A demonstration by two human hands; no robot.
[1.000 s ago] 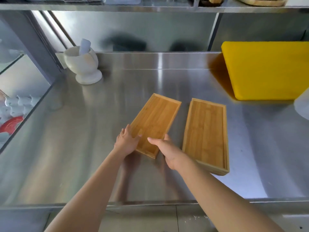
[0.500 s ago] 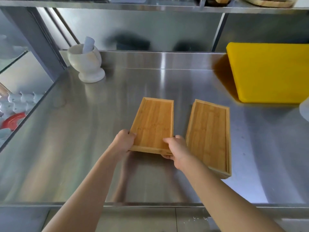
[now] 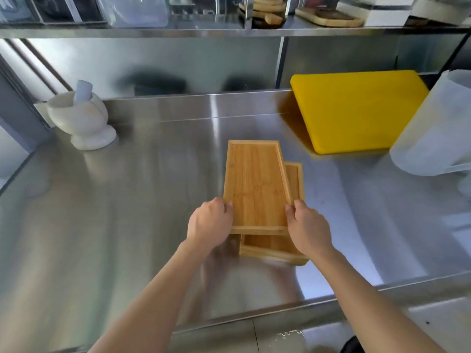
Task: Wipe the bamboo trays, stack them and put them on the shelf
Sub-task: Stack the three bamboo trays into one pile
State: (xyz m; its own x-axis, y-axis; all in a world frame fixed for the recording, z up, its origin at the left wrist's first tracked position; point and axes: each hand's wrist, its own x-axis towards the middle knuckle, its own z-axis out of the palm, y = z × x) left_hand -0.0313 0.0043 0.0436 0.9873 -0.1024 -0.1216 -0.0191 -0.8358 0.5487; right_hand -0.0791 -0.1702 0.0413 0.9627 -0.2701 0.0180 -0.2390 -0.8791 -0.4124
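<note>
Two shallow bamboo trays are in the middle of the steel counter [image 3: 127,212]. The upper bamboo tray [image 3: 254,182] is lifted and held over the lower bamboo tray [image 3: 275,247], covering most of it. My left hand [image 3: 210,220] grips the upper tray's near left edge. Gripping its near right edge is my right hand [image 3: 305,226]. The lower tray lies flat, slightly askew, with its near end and right rim showing. The steel shelf [image 3: 178,31] runs above the counter at the back.
A white mortar with pestle [image 3: 81,118] stands back left. A yellow cutting board [image 3: 356,110] leans at the back right, a translucent plastic jug [image 3: 438,128] beside it. Wooden boards [image 3: 328,17] and containers sit on the shelf above.
Both hands took the left tray by its near end, lifted it and carried it right. It now hangs over the other tray, which has not moved.
</note>
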